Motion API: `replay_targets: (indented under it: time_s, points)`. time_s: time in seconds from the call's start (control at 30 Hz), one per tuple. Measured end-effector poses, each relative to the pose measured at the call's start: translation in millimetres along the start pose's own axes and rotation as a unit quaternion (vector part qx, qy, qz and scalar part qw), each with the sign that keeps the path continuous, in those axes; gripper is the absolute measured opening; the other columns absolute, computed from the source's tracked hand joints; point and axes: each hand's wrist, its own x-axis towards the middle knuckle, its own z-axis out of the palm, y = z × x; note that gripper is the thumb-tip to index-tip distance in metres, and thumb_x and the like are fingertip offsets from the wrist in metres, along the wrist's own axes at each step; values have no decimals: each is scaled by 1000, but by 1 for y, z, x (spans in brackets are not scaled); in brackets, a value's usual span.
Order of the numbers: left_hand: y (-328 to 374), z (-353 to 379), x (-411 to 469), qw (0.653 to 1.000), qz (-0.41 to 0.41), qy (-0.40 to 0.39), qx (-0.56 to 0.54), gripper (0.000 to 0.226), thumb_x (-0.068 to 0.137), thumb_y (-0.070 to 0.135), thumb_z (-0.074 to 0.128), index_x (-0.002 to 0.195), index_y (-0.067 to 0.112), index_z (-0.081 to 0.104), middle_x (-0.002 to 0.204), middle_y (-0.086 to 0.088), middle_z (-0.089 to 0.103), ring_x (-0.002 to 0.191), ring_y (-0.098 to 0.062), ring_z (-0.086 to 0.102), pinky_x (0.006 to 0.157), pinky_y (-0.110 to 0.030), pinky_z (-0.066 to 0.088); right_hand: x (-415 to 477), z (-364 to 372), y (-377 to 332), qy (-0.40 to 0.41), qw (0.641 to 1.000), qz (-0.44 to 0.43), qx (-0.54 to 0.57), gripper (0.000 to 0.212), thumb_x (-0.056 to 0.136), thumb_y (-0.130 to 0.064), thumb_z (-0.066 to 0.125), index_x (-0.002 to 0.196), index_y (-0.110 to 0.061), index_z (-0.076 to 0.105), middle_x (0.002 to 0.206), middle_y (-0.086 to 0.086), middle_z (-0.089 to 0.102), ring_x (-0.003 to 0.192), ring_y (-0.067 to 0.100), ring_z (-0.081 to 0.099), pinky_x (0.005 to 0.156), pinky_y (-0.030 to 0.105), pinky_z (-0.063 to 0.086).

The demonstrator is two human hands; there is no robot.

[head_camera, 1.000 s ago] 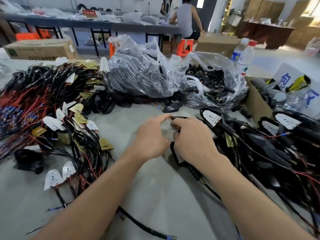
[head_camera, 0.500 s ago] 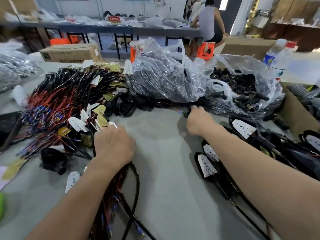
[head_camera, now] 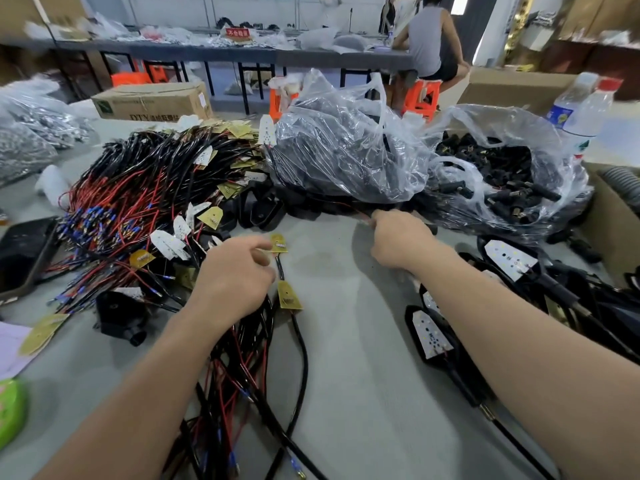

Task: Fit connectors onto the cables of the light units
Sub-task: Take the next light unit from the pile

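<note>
My left hand (head_camera: 232, 275) grips a bundle of black and red cables (head_camera: 242, 358) on the grey table; a yellow light board (head_camera: 278, 243) sticks out past its fingers and another (head_camera: 288, 296) lies just beside it. My right hand (head_camera: 398, 240) reaches to the foot of the plastic bags, its curled fingers pinching a thin red wire (head_camera: 353, 210); the fingertips are hidden. A clear bag of black connectors (head_camera: 502, 174) stands behind it. A big pile of wired light boards (head_camera: 138, 202) lies at the left.
A second bag of dark parts (head_camera: 346, 154) sits mid-table. Light units in black housings (head_camera: 431, 336) crowd the right side. Two bottles (head_camera: 581, 112) and a cardboard box (head_camera: 609, 220) stand far right. A person (head_camera: 429, 39) sits at the back table.
My hands have parted from the middle. The left went to the cable pile and pulled a bundle toward me; the right reached forward to the foot of the bags.
</note>
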Motion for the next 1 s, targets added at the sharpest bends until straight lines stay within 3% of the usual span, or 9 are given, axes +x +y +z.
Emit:
replay_targets:
  time_s: [0.1,0.23,0.37,0.47,0.67,0.77,0.83,0.87,1.0]
  points:
    - [14,6,-7,980,-3,-8,200,29,84,53,66,97,27,72,98,5,71,91,-22,65,72,-30,47,-15,-3,-15,-24,999,-17,-13,38,87,-15,51,124,-16,62,122,12,65,107,36,63,81,38,48]
    - [27,19,-9,971,31,-52,232,33,80,39,70,108,25,64,104,-2,69,93,-26,62,74,-33,48,-47,-2,-45,-29,996,-61,53,30,85,-16,54,109,-17,73,111,12,72,102,34,67,84,35,56]
    - [34,15,-5,998,-5,-23,63,49,72,19,73,118,35,68,95,6,75,93,-16,69,84,-33,57,-88,9,-65,-40,984,-56,167,17,85,-35,64,91,-21,72,93,9,73,91,32,67,69,31,48]
    - [46,13,1,982,-20,-32,-188,37,73,8,76,104,29,72,64,5,70,57,-7,64,68,-28,55,-117,16,-71,-55,949,-24,310,30,79,-51,67,89,-23,65,76,1,71,72,18,65,62,31,52]
    - [81,35,6,903,-65,-96,-413,22,86,4,65,99,17,75,62,0,67,55,-14,60,55,-25,53,-127,13,-61,69,818,64,568,12,78,-14,66,87,-20,73,63,6,72,54,23,69,63,39,59]
    - [92,50,13,865,-81,-128,-479,13,94,18,62,98,13,73,74,-4,73,62,-14,69,59,-23,56,-118,9,-42,110,670,150,719,13,89,-2,66,79,-8,71,62,14,67,47,20,56,51,31,50]
    - [91,62,26,923,-30,-97,-371,15,90,19,66,101,15,76,88,1,75,76,-13,69,73,-26,54,-114,5,-29,83,535,188,820,14,98,-6,61,85,-3,67,60,9,64,41,12,49,43,21,44]
    - [91,66,31,952,2,-88,-293,22,87,17,68,108,19,76,96,4,75,84,-13,68,79,-27,54,-113,5,-24,66,504,190,840,15,100,-8,59,88,-3,66,60,7,64,39,10,47,40,18,42]
    - [100,76,53,994,104,-38,-13,45,84,16,62,127,27,68,125,-1,66,112,-21,61,93,-27,48,-115,12,-21,26,518,148,842,24,104,-16,54,88,-5,67,58,6,60,33,9,35,36,19,28]
